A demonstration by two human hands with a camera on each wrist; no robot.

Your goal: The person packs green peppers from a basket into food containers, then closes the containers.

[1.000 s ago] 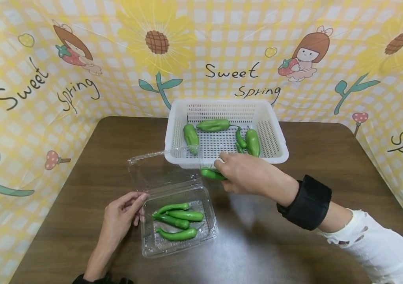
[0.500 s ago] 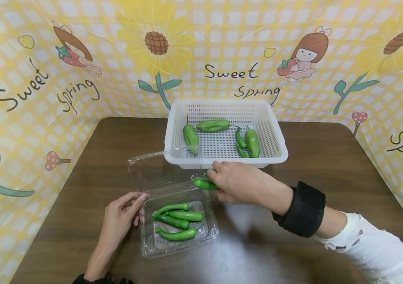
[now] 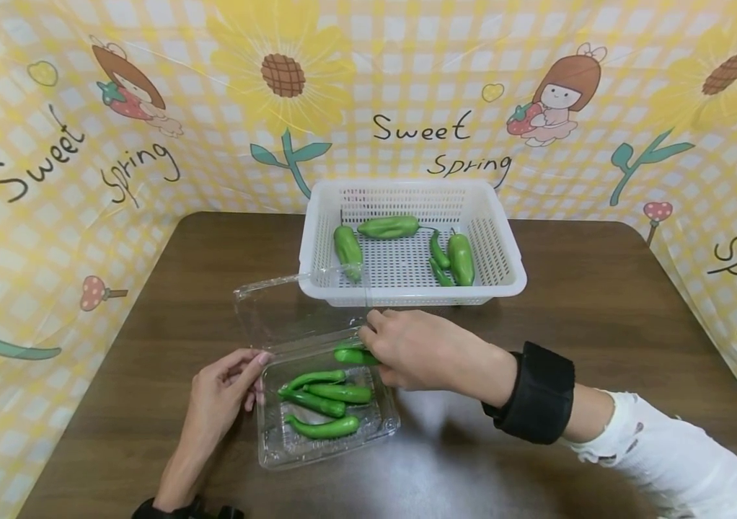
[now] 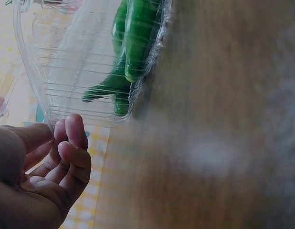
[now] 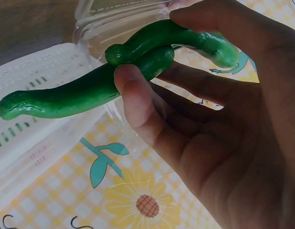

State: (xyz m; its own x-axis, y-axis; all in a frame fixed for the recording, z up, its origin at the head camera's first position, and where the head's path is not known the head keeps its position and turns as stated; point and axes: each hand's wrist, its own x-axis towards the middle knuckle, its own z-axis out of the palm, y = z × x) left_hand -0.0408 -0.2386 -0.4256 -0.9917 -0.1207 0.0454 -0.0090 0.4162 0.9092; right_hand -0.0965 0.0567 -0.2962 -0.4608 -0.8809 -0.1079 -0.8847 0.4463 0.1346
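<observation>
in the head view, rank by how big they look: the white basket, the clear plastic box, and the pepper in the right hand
1. White basket, largest.
2. Clear plastic box; with its raised lid it comes close, and it lies nearer the camera, so the gap is unsure.
3. Pepper in the right hand, plainly smallest, partly hidden.

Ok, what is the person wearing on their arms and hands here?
Both hands are bare. The right hand has a wide black wrist band and a white sleeve with small holes. The left hand shows only a dark band at the frame's lower edge.
</observation>
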